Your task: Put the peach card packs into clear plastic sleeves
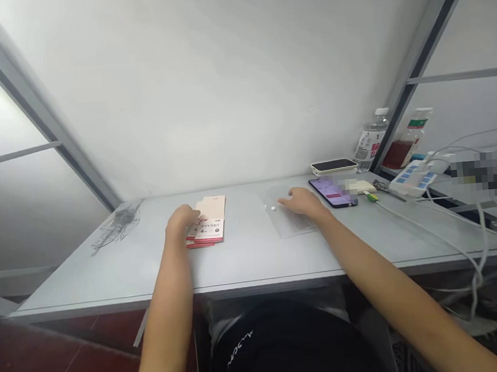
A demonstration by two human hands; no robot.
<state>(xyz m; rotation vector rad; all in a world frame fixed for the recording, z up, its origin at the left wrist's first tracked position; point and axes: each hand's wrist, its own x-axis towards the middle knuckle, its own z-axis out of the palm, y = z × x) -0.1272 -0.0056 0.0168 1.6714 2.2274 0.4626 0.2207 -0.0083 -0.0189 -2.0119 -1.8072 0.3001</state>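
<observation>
At the left side of a small stack of white-and-red printed paper packets (209,229), my left hand (183,218) has its fingers closed on the edge, thumb on top. The packets lie slightly fanned on the desk, with dark print and a "4" on the front. My right hand (304,203) rests palm down over a clear plastic bag (286,228) lying flat, its thumb and forefinger apart. Part of the bag is hidden under that hand. A small white bit (273,208) lies on the bag, just left of the right thumb.
A lit phone (331,192) lies right of my right hand, another phone (334,166) behind it. Farther right stand a water bottle (372,142), a bottle of red liquid (408,139) and a power strip (415,177). White cables (437,234) cross the desk's right side.
</observation>
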